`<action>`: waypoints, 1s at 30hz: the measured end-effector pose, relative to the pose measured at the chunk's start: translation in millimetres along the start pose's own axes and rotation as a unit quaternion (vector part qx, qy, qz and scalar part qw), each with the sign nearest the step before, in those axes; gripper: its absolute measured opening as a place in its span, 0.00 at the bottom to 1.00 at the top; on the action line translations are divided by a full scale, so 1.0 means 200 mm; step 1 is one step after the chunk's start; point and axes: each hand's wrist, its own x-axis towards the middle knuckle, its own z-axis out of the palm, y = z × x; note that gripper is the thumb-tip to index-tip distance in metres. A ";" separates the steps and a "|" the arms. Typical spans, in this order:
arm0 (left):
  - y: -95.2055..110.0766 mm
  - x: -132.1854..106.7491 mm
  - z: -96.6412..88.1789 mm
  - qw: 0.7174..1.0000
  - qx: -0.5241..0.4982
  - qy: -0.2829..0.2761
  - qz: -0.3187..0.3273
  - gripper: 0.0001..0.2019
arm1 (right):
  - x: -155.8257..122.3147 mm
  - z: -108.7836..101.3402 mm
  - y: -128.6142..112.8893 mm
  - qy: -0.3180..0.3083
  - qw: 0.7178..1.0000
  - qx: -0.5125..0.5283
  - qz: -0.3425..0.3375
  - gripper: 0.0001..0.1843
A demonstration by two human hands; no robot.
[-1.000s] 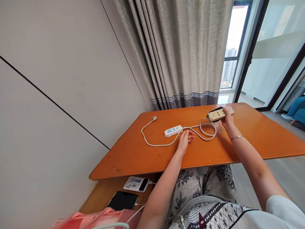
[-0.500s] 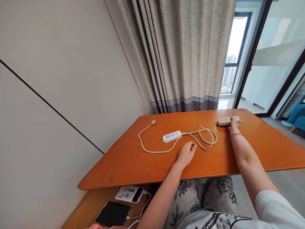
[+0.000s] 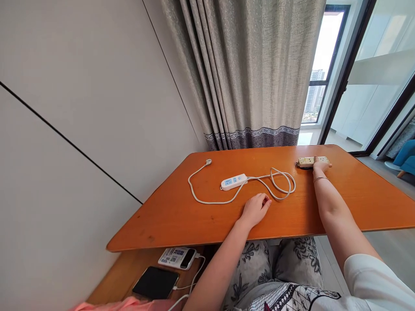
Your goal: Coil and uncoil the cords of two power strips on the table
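A white power strip (image 3: 234, 182) with blue sockets lies at the table's middle, its white cord (image 3: 282, 174) looped to the right and running round to a plug (image 3: 208, 162) at the far left. My left hand (image 3: 256, 209) rests on the table just in front of that cord, fingers loosely curled and nothing visible in them. Far right, my right hand (image 3: 320, 166) is at a cream power strip (image 3: 305, 162). Its thumb lies over the strip while its fingers point right along the near side, spread from the thumb. A dark cord shows under the strip's left end.
The orange-brown wooden table (image 3: 181, 224) has a rounded left corner by the wall. On a lower shelf lie a black phone (image 3: 156, 283) and a white power bank (image 3: 177, 258), with white cables. A grey curtain (image 3: 256, 77) hangs behind the table.
My right hand's fingers have spread out to the right from the cream strip, which stays in about the same place. My left hand has shifted slightly right. The view has tilted a little.
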 end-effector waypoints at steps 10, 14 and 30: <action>0.00 0.00 0.01 0.998 0.043 -0.031 0.026 0.09 | -0.03 -0.05 -0.05 0.063 0.994 -0.084 0.035 0.42; 0.00 0.00 0.01 0.998 0.041 -0.026 0.034 0.09 | -0.02 -0.07 -0.03 0.052 0.995 -0.083 0.023 0.39; -0.01 0.00 0.02 0.998 0.039 -0.026 0.052 0.08 | 0.00 -0.17 0.11 0.002 0.995 -0.018 -0.095 0.27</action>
